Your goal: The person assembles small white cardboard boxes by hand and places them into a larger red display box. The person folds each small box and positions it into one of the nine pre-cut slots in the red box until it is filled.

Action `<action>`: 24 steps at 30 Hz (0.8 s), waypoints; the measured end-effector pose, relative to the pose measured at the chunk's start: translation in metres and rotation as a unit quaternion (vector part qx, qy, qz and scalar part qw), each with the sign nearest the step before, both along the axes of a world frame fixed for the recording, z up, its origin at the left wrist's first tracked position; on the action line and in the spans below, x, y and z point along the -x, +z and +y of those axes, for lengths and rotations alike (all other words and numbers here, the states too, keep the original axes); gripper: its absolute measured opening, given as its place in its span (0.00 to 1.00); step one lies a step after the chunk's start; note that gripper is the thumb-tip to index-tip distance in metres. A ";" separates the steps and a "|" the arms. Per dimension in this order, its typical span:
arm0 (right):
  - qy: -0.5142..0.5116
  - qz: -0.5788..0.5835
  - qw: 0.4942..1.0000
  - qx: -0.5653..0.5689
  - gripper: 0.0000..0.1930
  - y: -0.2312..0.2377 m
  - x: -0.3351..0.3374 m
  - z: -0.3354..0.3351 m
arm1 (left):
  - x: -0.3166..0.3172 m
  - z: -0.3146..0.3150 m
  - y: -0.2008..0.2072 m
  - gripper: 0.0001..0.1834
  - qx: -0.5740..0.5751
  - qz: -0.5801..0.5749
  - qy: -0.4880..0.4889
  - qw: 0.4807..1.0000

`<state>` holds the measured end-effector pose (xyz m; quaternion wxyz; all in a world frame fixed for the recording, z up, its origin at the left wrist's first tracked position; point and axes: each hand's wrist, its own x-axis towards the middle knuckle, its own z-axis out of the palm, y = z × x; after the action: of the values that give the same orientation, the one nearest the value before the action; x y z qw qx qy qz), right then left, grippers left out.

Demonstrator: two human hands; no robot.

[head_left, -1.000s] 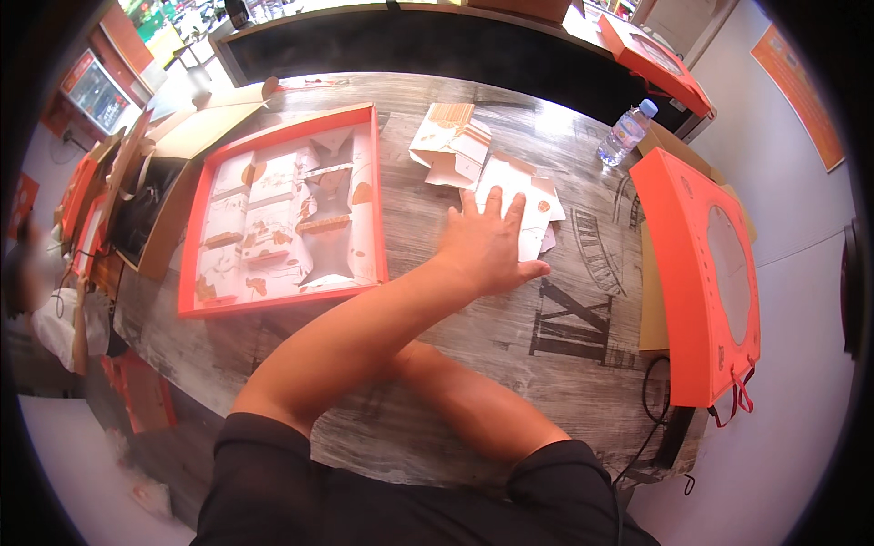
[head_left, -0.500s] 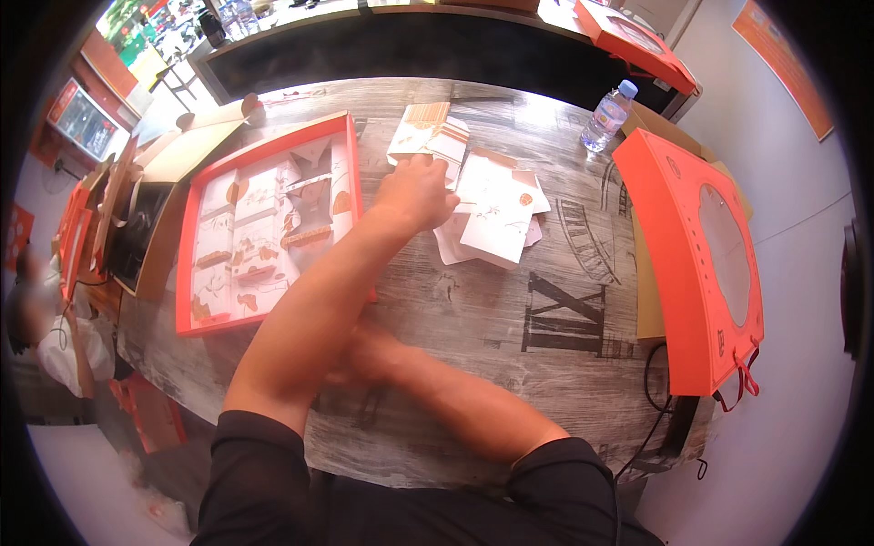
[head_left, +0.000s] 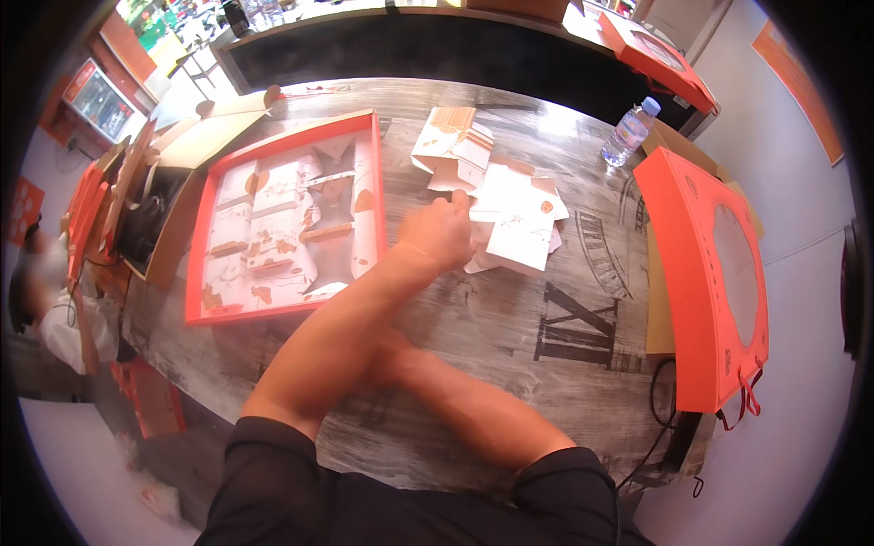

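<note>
My left hand (head_left: 439,234) reaches across the table with curled fingers, at the left edge of a pile of white folded cartons (head_left: 517,238). Whether anything sits between its fingertips is hidden. Just beyond it stands a small white carton with orange-brown stripes (head_left: 452,136), its flap open toward me. Beneath my left forearm crosses my right arm; the right hand (head_left: 390,357) is mostly hidden there, its fingers out of sight. To the left lies a shallow red box (head_left: 377,196), holding several white printed cartons (head_left: 276,187) and a grey shaped insert (head_left: 335,194).
A red lid with an oval window (head_left: 696,282) leans at the right against brown cardboard (head_left: 659,309). Behind it stands a water bottle (head_left: 630,133). An open brown carton (head_left: 168,223) is at the far left, near a person in white (head_left: 68,328). A black cable (head_left: 657,400) hangs at the right.
My left hand has moved from the striped carton toward me and right, to the white carton pile. The right hand has slipped further behind my left forearm. The whole view has shifted slightly.
</note>
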<state>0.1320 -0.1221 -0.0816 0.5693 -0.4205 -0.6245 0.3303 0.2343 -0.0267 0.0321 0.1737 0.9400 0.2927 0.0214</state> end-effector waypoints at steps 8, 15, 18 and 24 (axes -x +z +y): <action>0.029 -0.011 0.998 0.051 0.20 0.005 -0.013 -0.004 | -0.005 0.009 -0.025 0.41 0.080 -0.054 0.015 0.995; 0.081 -0.093 0.991 0.045 0.20 0.013 -0.024 0.002 | 0.004 -0.009 0.010 0.32 0.116 -0.235 -0.016 0.965; 0.089 -0.121 0.988 0.042 0.20 0.015 -0.031 0.002 | 0.012 -0.019 0.037 0.28 0.035 -0.254 -0.045 0.966; 0.092 -0.192 0.977 0.021 0.19 0.014 -0.043 0.006 | 0.037 -0.019 0.085 0.19 -0.135 -0.313 -0.082 0.937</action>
<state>0.1745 -0.1159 -0.0675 0.3973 -0.4286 -0.7509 0.3076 0.1970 -0.0454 0.1166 0.1290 0.9213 0.1399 0.3392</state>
